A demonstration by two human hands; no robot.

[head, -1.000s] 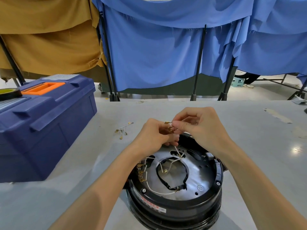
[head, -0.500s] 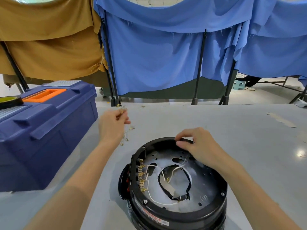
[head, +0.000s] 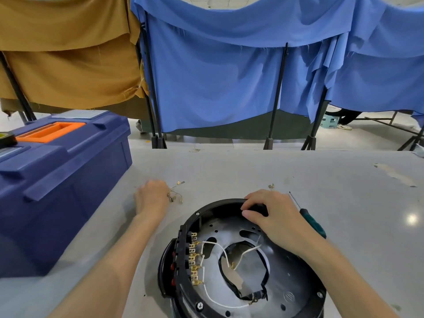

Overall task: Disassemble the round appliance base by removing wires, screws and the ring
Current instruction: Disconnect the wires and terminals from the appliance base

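White wires [head: 210,242] lie inside black base [head: 218,204]; blue toolbox [head: 68,180] closed

Single view, head-worn, wide-angle. The lens sits above the near edge of the grey table [head: 252,171] and faces forward and down across it. The round appliance base [head: 296,281] is very close, low centre, cut by the bottom edge. The blue toolbox [head: 68,180] is close at left, and the blue curtains [head: 218,83] hang beyond the far edge, facing the lens.

The blue toolbox [head: 62,180] walled off the left, loose wires [head: 175,195] and a screwdriver [head: 313,222] flanked the round base [head: 296,283], and open table [head: 358,193] lay far right.
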